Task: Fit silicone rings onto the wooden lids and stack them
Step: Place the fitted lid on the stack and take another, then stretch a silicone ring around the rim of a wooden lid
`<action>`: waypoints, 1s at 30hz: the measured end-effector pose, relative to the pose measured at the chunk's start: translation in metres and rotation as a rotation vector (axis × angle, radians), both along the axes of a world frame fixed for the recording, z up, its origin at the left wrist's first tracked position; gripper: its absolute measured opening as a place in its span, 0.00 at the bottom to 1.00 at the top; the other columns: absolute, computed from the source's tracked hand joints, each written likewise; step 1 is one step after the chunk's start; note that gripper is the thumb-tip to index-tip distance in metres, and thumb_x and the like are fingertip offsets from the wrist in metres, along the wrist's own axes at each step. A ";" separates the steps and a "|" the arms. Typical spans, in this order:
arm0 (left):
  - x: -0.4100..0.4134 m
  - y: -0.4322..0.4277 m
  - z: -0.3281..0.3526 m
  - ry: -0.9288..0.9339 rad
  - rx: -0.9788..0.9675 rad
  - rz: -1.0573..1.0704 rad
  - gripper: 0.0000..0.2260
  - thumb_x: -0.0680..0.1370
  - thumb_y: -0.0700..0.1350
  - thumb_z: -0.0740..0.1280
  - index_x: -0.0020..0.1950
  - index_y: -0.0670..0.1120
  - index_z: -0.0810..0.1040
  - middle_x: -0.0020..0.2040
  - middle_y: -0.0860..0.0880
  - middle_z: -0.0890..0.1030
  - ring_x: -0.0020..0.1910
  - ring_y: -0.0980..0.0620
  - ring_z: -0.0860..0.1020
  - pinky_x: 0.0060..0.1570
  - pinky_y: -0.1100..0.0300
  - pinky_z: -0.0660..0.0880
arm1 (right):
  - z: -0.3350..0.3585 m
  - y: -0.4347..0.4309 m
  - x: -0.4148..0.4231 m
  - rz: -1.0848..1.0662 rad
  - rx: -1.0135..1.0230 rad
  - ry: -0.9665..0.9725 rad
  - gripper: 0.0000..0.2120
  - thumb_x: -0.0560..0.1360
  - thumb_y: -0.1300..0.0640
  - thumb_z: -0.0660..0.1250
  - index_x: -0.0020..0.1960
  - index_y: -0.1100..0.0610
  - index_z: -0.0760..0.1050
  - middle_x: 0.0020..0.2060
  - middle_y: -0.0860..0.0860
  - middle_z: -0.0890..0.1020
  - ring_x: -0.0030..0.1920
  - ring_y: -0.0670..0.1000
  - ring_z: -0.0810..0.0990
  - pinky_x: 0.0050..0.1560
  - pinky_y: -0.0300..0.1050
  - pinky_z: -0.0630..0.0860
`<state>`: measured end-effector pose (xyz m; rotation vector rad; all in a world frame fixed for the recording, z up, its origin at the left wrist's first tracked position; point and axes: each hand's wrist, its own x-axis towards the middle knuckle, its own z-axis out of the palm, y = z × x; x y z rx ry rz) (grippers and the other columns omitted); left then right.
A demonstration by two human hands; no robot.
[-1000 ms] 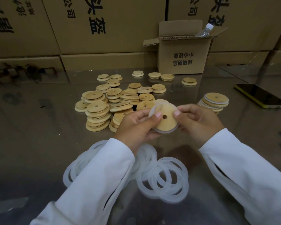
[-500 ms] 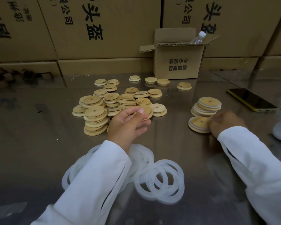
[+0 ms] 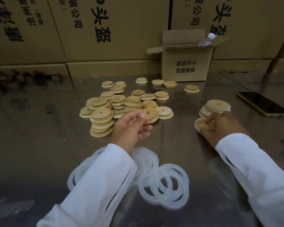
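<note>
Steel worktop (image 3: 39, 145), cartons (image 3: 121, 30) behind: my right hand (image 3: 220, 128) pinches a ringed lid (image 3: 200, 124) just in front of the finished stack (image 3: 217, 106); my left hand (image 3: 129, 128), loosely curled, touches a bare lid (image 3: 152, 114) directly ahead, grip unclear.

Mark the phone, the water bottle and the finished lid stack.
phone (image 3: 263, 103): head view, middle of the dark screen.
water bottle (image 3: 206, 40): head view, clear body below the white cap.
finished lid stack (image 3: 218, 104): head view, wooden face of the top lid.

Open cardboard box (image 3: 186, 63) with bottle (image 3: 206, 40), phone (image 3: 262, 103) on steel table (image 3: 39, 136)
</note>
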<state>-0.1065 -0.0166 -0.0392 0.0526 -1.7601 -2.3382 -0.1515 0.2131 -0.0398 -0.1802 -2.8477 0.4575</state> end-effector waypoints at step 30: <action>0.000 -0.002 0.001 -0.002 0.122 0.042 0.04 0.76 0.39 0.65 0.47 0.46 0.79 0.31 0.50 0.82 0.32 0.54 0.81 0.31 0.63 0.78 | 0.004 -0.132 -0.047 0.262 -0.012 -0.107 0.18 0.74 0.46 0.62 0.58 0.57 0.71 0.63 0.54 0.67 0.65 0.57 0.61 0.65 0.51 0.63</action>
